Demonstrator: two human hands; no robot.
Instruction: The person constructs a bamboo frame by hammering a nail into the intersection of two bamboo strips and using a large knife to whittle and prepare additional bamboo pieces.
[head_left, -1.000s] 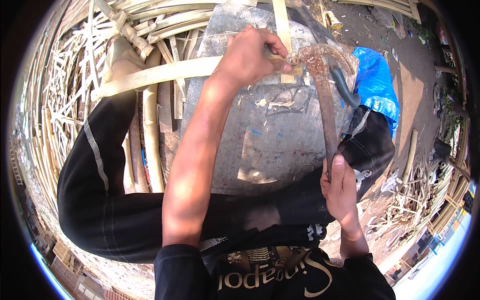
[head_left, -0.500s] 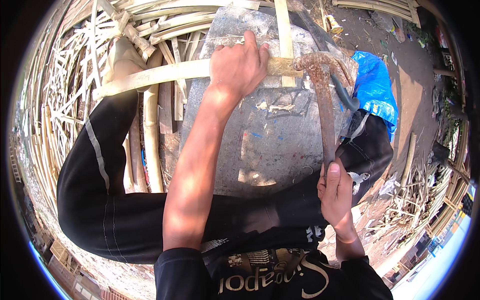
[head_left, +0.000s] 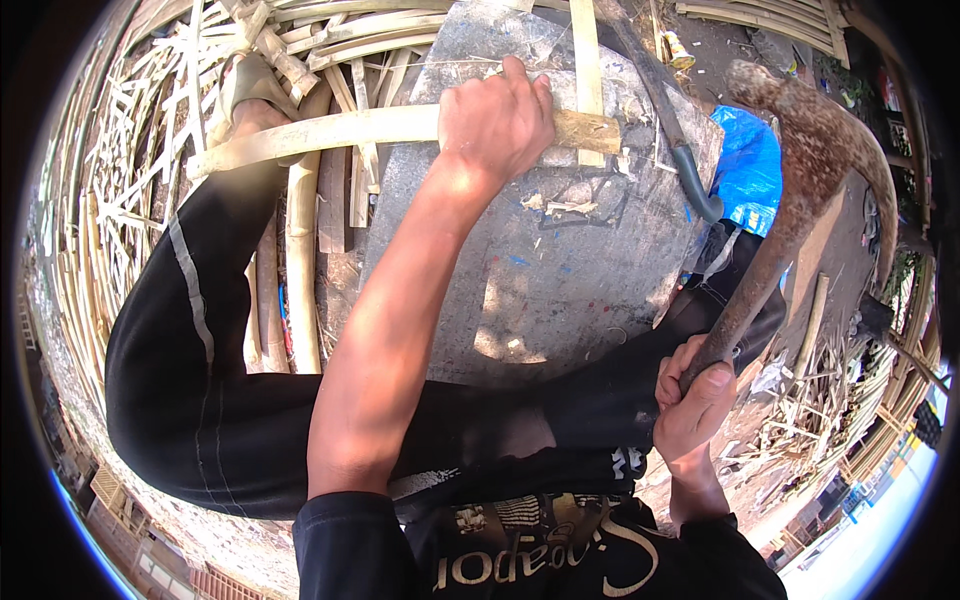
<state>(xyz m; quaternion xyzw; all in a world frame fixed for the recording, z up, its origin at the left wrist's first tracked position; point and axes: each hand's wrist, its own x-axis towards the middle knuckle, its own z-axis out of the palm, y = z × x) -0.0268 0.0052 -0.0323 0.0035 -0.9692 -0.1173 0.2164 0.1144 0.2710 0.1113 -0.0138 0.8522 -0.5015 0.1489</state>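
Flat bamboo slat (head_left: 320, 138) lies left-right across the far half of the grey board (head_left: 470, 270). Its right end sits on top of a narrower pale strip (head_left: 588, 75) that runs near-far, so the two cross near the slat's tip. Left end reaches out past the board, over the person's left leg, just on the near side of the sandalled foot (head_left: 262, 90).

Left hand (head_left: 495, 120): on the slat, left of the crossing, back of hand up, fingers curled over and clamped on it. Fingertips mostly hidden.

Right hand (head_left: 695, 400): near right, fingers and thumb closed around the handle of a rusty hammer (head_left: 815, 165). Head points far right, well apart from the slat, long curved end bending back to the right.

Wood chips (head_left: 565, 207) on board, near side of the crossing. Dark bar with a blue-grey grip (head_left: 694, 183) along the board's right side; blue plastic sheet (head_left: 745, 165) just right of it. Bamboo poles (head_left: 302, 260) left of board, split-bamboo pile (head_left: 140, 170) farther left.
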